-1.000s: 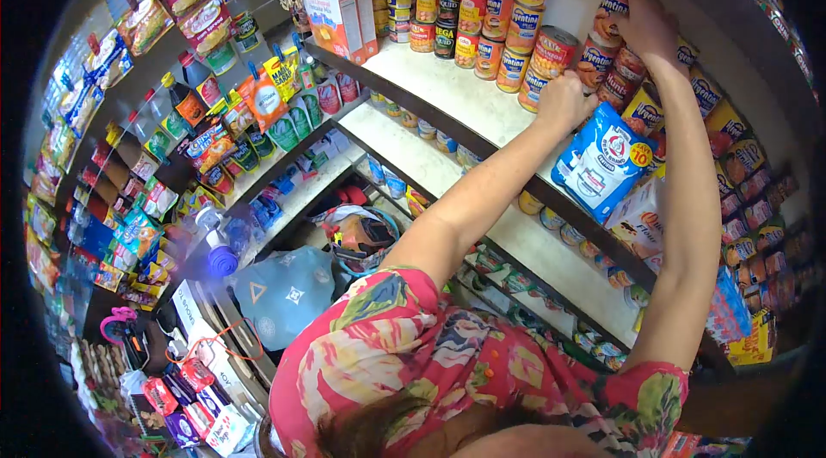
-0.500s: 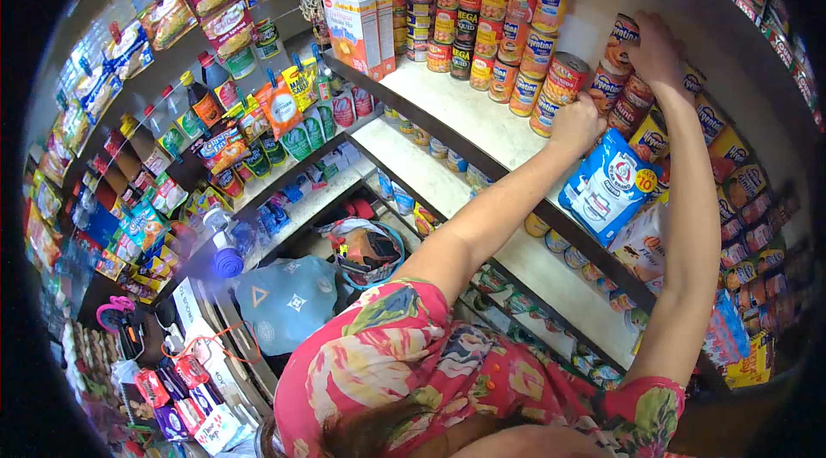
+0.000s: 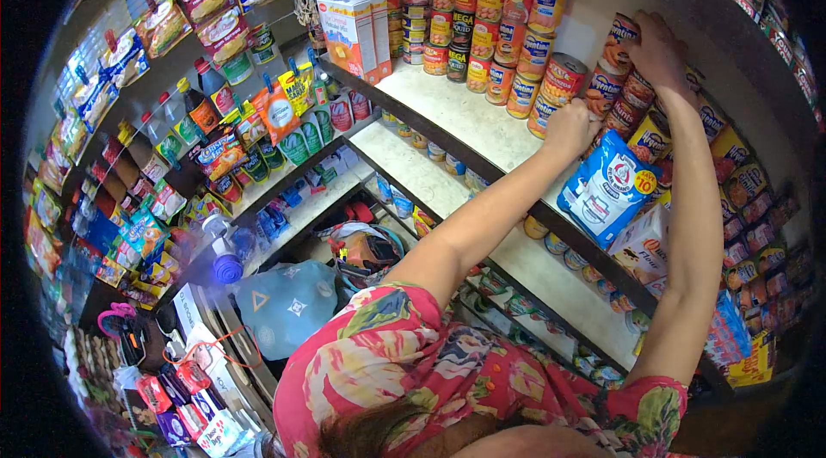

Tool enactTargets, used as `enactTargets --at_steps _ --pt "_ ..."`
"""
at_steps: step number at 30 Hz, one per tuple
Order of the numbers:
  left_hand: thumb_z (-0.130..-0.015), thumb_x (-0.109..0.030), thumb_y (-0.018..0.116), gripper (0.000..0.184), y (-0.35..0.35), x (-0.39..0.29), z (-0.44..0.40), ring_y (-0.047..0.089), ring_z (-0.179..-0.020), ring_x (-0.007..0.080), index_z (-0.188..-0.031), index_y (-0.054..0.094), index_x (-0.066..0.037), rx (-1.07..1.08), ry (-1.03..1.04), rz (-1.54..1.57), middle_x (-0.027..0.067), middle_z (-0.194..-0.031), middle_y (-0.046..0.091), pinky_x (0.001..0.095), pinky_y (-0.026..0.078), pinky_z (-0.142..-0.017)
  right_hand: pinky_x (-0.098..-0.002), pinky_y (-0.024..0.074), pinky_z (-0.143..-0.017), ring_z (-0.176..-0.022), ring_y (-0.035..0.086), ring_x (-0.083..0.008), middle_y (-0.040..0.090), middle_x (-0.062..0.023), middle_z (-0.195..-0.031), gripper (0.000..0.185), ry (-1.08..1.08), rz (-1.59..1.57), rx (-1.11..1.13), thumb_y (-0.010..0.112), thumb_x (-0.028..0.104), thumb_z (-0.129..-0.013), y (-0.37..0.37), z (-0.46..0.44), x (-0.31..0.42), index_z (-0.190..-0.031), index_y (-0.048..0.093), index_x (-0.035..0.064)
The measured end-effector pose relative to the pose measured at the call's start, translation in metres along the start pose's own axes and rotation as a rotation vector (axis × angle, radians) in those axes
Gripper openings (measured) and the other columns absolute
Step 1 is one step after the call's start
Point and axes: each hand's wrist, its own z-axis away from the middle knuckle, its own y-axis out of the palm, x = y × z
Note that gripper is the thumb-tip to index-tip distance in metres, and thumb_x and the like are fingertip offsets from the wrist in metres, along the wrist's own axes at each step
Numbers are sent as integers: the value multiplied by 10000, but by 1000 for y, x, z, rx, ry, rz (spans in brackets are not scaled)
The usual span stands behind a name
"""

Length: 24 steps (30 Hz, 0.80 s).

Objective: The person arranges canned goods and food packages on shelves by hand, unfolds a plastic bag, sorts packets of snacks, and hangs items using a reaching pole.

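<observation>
My right hand reaches over the shelf, its fingers bent around the side of the top food can in a leaning stack. Lower down, my left hand is closed, its knuckles against the base of that stack; what its fingers hold, if anything, is hidden. Just left of it stands a two-high stack with a red-labelled can on top. Below and right of my left hand, a blue and white milk powder pouch leans at the shelf's front.
Several rows of stacked cans and pancake mix boxes line the upper shelf. A flour box stands by the pouch. Hanging packets and bottles fill the left side. A grey-blue bag lies below.
My left hand has shifted very slightly left and down beside the stack. My right hand stays at the top can. The view has moved a little.
</observation>
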Motion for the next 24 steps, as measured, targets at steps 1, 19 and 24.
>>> enactTargets --at_steps 1,19,24 --pt "-705 -323 706 424 1 0 0 624 -666 395 -771 544 63 -5 -30 5 253 -682 606 452 508 -593 -517 373 -926 -1107 500 -342 530 -163 -1176 442 7 7 32 587 246 -751 -6 0 3 -1153 526 75" --pt "-753 -340 661 393 -14 -7 0 631 -684 381 -789 567 40 36 8 -101 246 -715 621 447 504 -618 -462 405 -863 -973 537 -352 564 -203 -1024 294 12 -153 -42 528 222 -810 -11 -3 4 -1022 574 22" --pt "-748 -353 662 408 -12 -8 1 632 -679 380 -783 563 41 35 5 -81 247 -703 618 451 506 -605 -431 441 -770 -903 563 -376 575 -208 -936 253 -95 -324 -67 560 227 -818 26 -18 -26 -961 538 19"
